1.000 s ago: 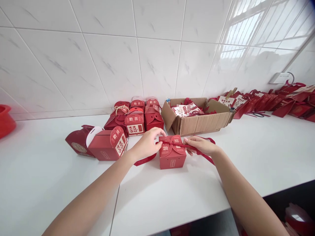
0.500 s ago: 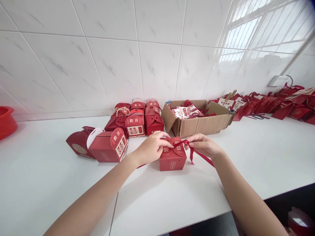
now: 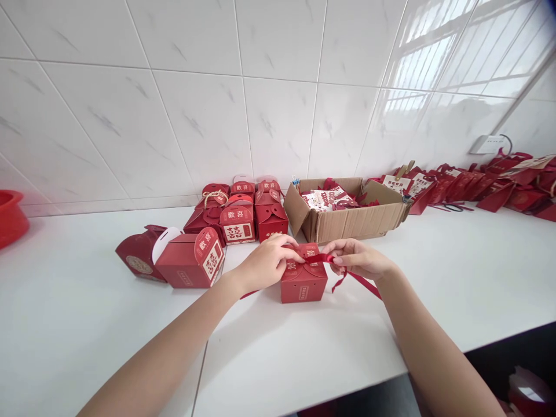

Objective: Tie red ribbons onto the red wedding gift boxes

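A red gift box (image 3: pixel 303 291) with gold-white lettering stands upright on the white table, its curved top flaps folded over one another. Across its top runs a red ribbon (image 3: pixel 319 258). My left hand (image 3: pixel 270 262) is closed at the box's top left, thumb and finger pinching the ribbon at the middle of the flaps. Just right of the box, my right hand (image 3: pixel 357 258) pinches the same ribbon between thumb and fingers, with a short end dangling and a longer length trailing right below the wrist. Another bit of ribbon shows under my left wrist.
Left of my hands sit an open-topped red box (image 3: pixel 182 266) and a darker red box (image 3: pixel 141 255). Several closed red boxes (image 3: pixel 237 223) line the wall beside a cardboard carton (image 3: pixel 356 225) of red-and-white packaging. Red bags (image 3: pixel 452 188) fill the back right; a red basin (image 3: pixel 11 217) is far left.
My right hand has shifted slightly right, and the ribbon between my hands lies flatter and straighter. The dangling ribbon end has swung. My left hand stays at the box top.
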A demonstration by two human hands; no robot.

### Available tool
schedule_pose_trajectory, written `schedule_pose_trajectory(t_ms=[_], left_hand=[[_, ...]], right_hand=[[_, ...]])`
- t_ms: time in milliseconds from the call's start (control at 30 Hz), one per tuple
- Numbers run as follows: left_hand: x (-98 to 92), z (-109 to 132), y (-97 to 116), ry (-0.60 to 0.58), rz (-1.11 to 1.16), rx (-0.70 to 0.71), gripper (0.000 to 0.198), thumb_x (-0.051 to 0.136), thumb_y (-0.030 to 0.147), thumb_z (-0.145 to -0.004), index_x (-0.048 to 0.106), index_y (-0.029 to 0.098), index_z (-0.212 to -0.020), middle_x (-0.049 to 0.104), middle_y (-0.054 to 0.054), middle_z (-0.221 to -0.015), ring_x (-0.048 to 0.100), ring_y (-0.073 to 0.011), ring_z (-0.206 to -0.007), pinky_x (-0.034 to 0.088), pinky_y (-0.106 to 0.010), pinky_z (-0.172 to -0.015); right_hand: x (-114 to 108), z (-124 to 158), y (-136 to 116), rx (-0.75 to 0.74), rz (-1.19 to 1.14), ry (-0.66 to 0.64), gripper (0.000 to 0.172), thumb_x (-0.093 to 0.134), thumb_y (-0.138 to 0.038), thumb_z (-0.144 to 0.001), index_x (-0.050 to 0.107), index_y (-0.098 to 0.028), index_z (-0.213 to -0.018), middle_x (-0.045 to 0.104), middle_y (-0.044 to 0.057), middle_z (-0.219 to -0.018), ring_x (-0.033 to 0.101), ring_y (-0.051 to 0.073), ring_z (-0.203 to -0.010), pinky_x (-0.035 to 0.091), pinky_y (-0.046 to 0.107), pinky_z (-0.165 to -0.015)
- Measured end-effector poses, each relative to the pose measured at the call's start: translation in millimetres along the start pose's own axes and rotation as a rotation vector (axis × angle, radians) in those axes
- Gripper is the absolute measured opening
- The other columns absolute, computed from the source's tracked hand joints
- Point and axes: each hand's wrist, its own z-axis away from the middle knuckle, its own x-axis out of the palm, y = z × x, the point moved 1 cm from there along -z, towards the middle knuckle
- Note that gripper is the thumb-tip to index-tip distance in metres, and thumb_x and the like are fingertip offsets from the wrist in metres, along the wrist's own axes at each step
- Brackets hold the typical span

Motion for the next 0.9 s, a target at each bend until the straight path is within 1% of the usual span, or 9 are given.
schedule_pose_trajectory(t_ms=[100,200,300,433,533,633,700,767,900], left_hand=[[0.6,0,-1,-0.003,-0.013,0.003,0.052,0.034,0.001,-0.077,0.070,0.029,-0.101,0.054,-0.002,-0.120,0.048,-0.0204,-0.115,0.041,-0.036,-0.099],[1.1,0,-1,-0.008,-0.020,0.002,0.052,0.034,0.001,-0.078,0.070,0.030,-0.102,0.053,-0.001,-0.120,0.048,-0.0192,-0.114,0.041,-0.035,-0.099],[0.9,0,-1,-0.011,-0.024,0.001,0.052,0.034,0.001,-0.077,0.070,0.029,-0.102,0.053,-0.002,-0.120,0.049,-0.0191,-0.114,0.041,-0.035,-0.099],[0.2,0,-1,-0.016,-0.010,0.003,0.050,0.035,0.001,-0.078,0.070,0.028,-0.102,0.054,-0.002,-0.119,0.048,-0.0201,-0.115,0.041,-0.036,-0.099],[0.8,0,-1,-0.007,0.026,-0.001,0.048,0.035,0.002,-0.078,0.069,0.028,-0.100,0.055,-0.003,-0.119,0.048,-0.0208,-0.115,0.040,-0.037,-0.100],[1.2,-1,2,0.073,0.133,-0.007,0.038,0.036,0.006,-0.082,0.067,0.024,-0.096,0.057,-0.004,-0.114,0.051,-0.0195,-0.110,0.041,-0.034,-0.097],[0.7,-4,7,0.161,0.241,-0.046,0.027,0.039,0.015,-0.088,0.064,0.021,-0.095,0.060,-0.005,-0.108,0.055,-0.0184,-0.103,0.044,-0.031,-0.092],[0.3,-7,13,0.223,0.335,-0.114,0.021,0.044,0.028,-0.091,0.062,0.020,-0.094,0.064,-0.004,-0.100,0.058,-0.0180,-0.095,0.047,-0.030,-0.085],[2.8,-18,23,0.231,0.429,-0.224,0.028,0.060,0.047,-0.081,0.064,0.020,-0.088,0.068,-0.002,-0.089,0.062,-0.0177,-0.083,0.048,-0.027,-0.073]], right_hand=[[-7,4,-2,0.061,0.077,-0.001,0.026,0.075,-0.033,-0.076,0.066,-0.013,-0.089,0.049,-0.002,-0.056,0.042,0.008,-0.048,0.033,0.021,-0.048],[-12,7,-4,0.138,0.193,-0.013,0.026,0.070,-0.037,-0.081,0.064,-0.012,-0.078,0.042,-0.005,-0.045,0.036,0.007,-0.041,0.025,0.020,-0.043],[-14,9,-5,0.151,0.232,-0.040,0.026,0.069,-0.037,-0.083,0.065,-0.013,-0.074,0.043,-0.005,-0.043,0.035,0.007,-0.039,0.027,0.021,-0.044],[-12,6,-4,-0.009,0.198,-0.004,0.025,0.072,-0.037,-0.081,0.069,-0.014,-0.073,0.056,0.002,-0.060,0.050,0.012,-0.056,0.040,0.024,-0.055],[-5,1,-2,-0.119,0.143,0.028,0.023,0.073,-0.036,-0.079,0.071,-0.015,-0.072,0.060,0.005,-0.071,0.053,0.014,-0.065,0.045,0.027,-0.062],[6,-2,-1,-0.181,0.073,0.038,0.016,0.073,-0.033,-0.080,0.073,-0.017,-0.084,0.064,0.006,-0.082,0.056,0.018,-0.077,0.047,0.031,-0.074],[13,-4,-2,-0.211,0.063,0.026,0.018,0.070,-0.032,-0.083,0.073,-0.018,-0.093,0.065,0.006,-0.087,0.056,0.018,-0.082,0.045,0.032,-0.079],[19,-4,-3,-0.234,0.065,0.018,0.020,0.068,-0.032,-0.085,0.072,-0.017,-0.098,0.064,0.006,-0.086,0.055,0.016,-0.079,0.045,0.031,-0.077],[26,-6,-4,-0.242,0.106,0.068,0.022,0.068,-0.032,-0.085,0.069,-0.017,-0.101,0.063,0.005,-0.087,0.056,0.015,-0.078,0.046,0.028,-0.073]])
